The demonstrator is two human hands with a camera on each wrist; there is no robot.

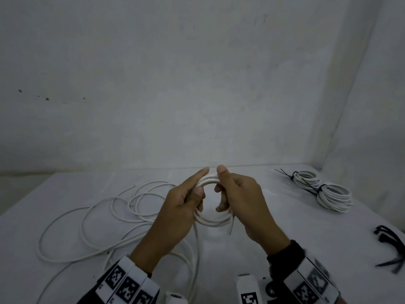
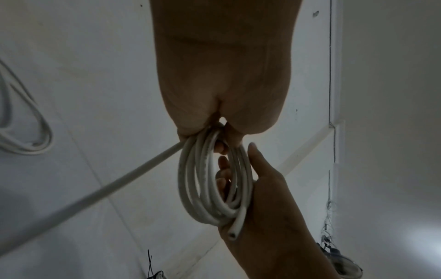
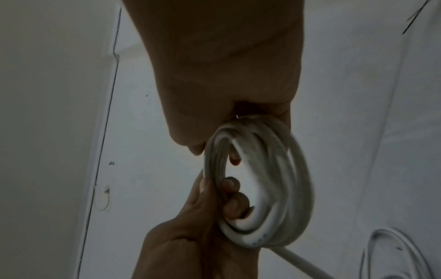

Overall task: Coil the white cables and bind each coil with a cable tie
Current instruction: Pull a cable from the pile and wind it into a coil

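**Winding the third coil**

The coil [image 1: 211,201] is held above the table [image 1: 274,218], gripped by the curled fingers of the left hand [image 1: 182,207] and right hand [image 1: 243,202]. Turns should be kept even while slack [image 1: 92,218] left of the coil is fed in; tangling is likely. Two bound coils [image 1: 320,189] and spare ties [image 1: 389,242] lie to its right.
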